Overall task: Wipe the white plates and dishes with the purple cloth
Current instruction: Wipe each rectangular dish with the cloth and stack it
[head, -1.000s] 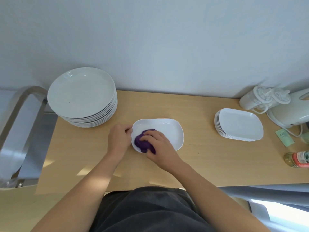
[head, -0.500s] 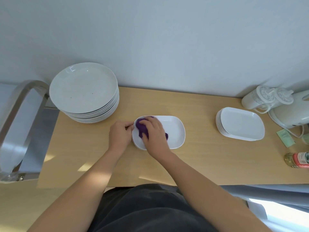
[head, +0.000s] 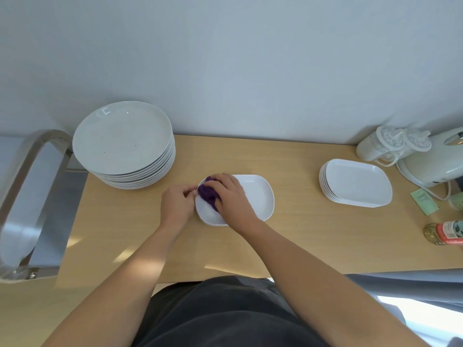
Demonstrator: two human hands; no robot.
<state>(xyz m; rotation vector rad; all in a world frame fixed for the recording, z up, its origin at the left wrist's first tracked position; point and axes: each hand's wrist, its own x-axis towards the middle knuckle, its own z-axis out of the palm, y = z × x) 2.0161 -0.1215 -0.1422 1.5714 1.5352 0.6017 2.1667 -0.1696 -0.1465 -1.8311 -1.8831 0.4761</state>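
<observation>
While the right hand [head: 231, 197] clenches the bunched purple cloth [head: 207, 194] against the 9 o'clock end of a white oblong dish [head: 258, 196], the left hand [head: 176, 204] pinches the dish's rim at that same end. The dish lies flat on the wooden table [head: 300, 236]. The right hand covers much of the cloth and hides the dish's 6 o'clock rim.

At 10 o'clock from the dish, well apart from it, a stack of round white plates [head: 122, 144] stands near the wall. At 3 o'clock, also well apart, sits a lower stack of oblong white dishes [head: 357, 182].

Beyond that stack, toward 2 o'clock, a white lidded jug [head: 383, 145] and a white appliance [head: 436, 164] with a cord crowd the far corner. A green packet [head: 424, 202] lies just beside the appliance, and a red-labelled bottle [head: 447, 232] sits at 4 o'clock, at the picture's edge. A curved metal frame [head: 27, 196] stands off the table's 9 o'clock end.
</observation>
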